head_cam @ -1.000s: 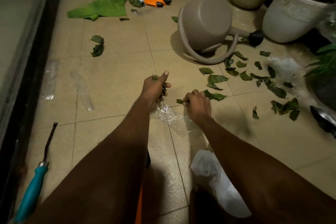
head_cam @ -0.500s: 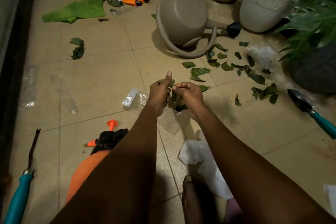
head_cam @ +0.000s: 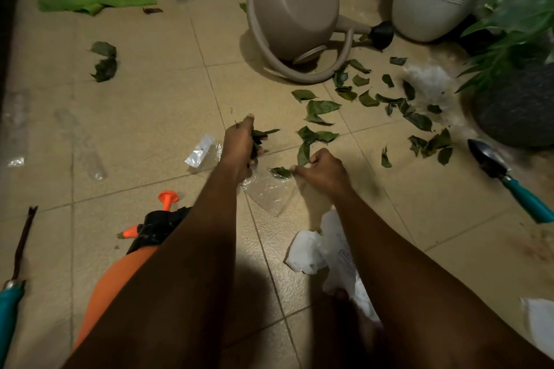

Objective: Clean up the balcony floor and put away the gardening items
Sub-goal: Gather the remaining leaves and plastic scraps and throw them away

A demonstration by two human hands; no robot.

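Plainly, the likeliest slip lies with the left hand [head_cam: 239, 144], whose fingers are curled tight round a bunch of dark green torn leaves [head_cam: 260, 135]. The bunch pokes out past the knuckles toward two o'clock, and I judge that pushing another piece in could loosen the hold and spill some back onto the beige tiled floor [head_cam: 144, 117]. At four o'clock from it, the right hand [head_cam: 325, 171] pinches a single small green leaf [head_cam: 281, 172] by its edge, at the upper rim of a crumpled sheet of clear plastic film [head_cam: 269, 193]; whether leaf and film touch I cannot tell. So thin a leaf, held so lightly, may tear or slide free on the way across, and the film might be dragged along. From one to three o'clock of the hands, the scattered green leaf pieces [head_cam: 322, 106] lie flat on the tiles, from beside the toppled taupe plastic watering can [head_cam: 293, 9] across to the steel trowel with a teal handle [head_cam: 515, 186]. They look thin, matte and ragged-edged, some curled, so much of the floor is left to clear.
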